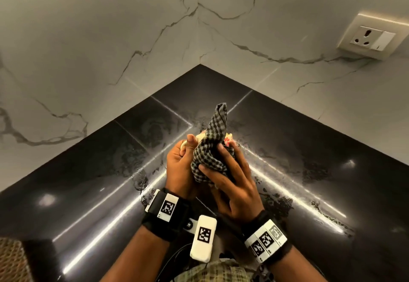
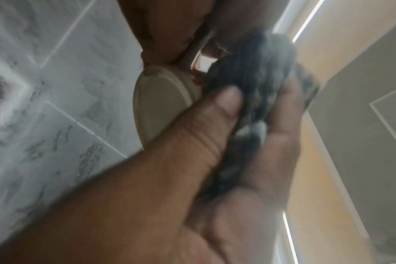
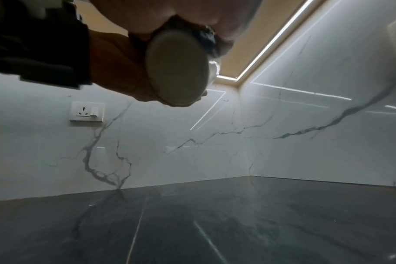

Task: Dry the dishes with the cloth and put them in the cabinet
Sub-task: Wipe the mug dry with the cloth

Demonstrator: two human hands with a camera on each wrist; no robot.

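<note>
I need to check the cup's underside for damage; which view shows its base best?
The right wrist view: the cup's round base faces the camera, unobstructed. The left wrist view shows it obliquely and blurred; the head view shows only slivers behind the checked cloth.

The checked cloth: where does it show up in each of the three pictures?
Head: checked cloth at centre, bunched between both hands.
Left wrist: dark blur right of centre, above the thumb.
Right wrist: dark scrap near the top, behind the cup's base.
Shared landmark: the cream cup.

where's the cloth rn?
Head view, centre: the checked cloth is bunched over a cream cup, held between the left hand and right hand above the black counter.
</note>
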